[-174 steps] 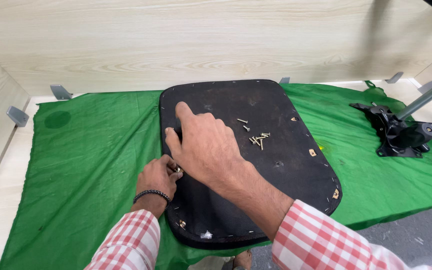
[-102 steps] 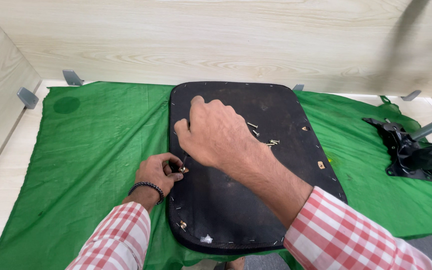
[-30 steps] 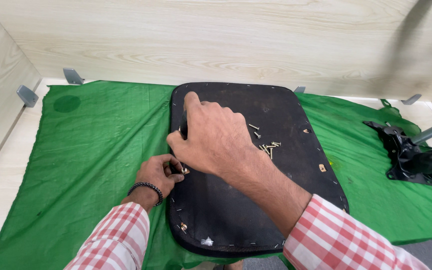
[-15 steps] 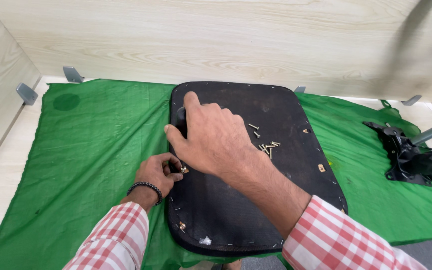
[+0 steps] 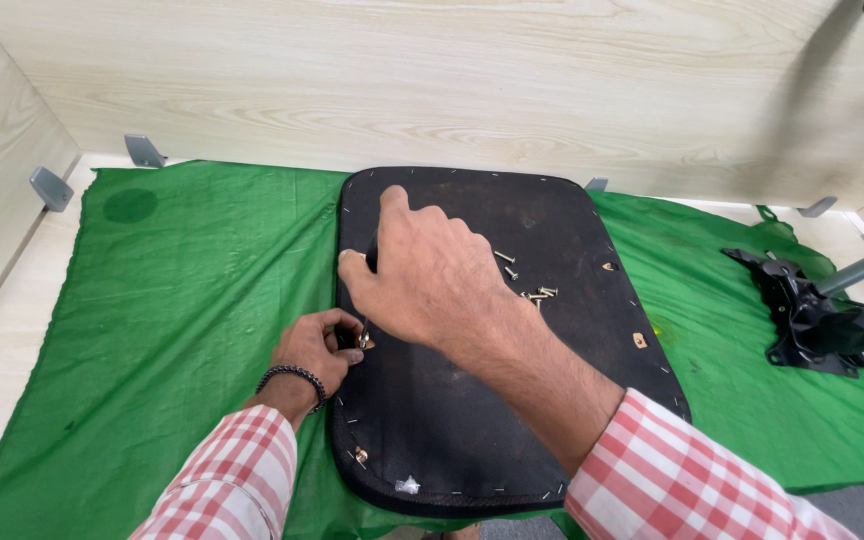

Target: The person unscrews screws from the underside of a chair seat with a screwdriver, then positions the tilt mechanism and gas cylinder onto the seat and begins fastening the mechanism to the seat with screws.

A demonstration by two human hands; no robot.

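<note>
Head cam looking straight down: you've got a black seat panel (image 5: 512, 330) lying flat on a green cloth (image 5: 172, 300) that covers the counter (image 5: 2, 400), with pale wood walls around it. Your left hand (image 5: 317, 350) sits right at the panel's left edge, fingers pinched together on a small screw (image 5: 363, 335) next to a brass fitting; can't really tell how tight that pinch is. Your right hand (image 5: 422, 275) reaches across from the right and lies palm-down on the panel, fingers spread loosely and closed on nothing, index finger pointing toward the far edge. Both hands are close together, the right partly over the left.

A small pile of loose screws (image 5: 532, 290) lies on the panel just right of your right hand. Over on the cloth, well apart to the right, there's a black metal chair mechanism (image 5: 812, 320) with a grey rod sticking out.
</note>
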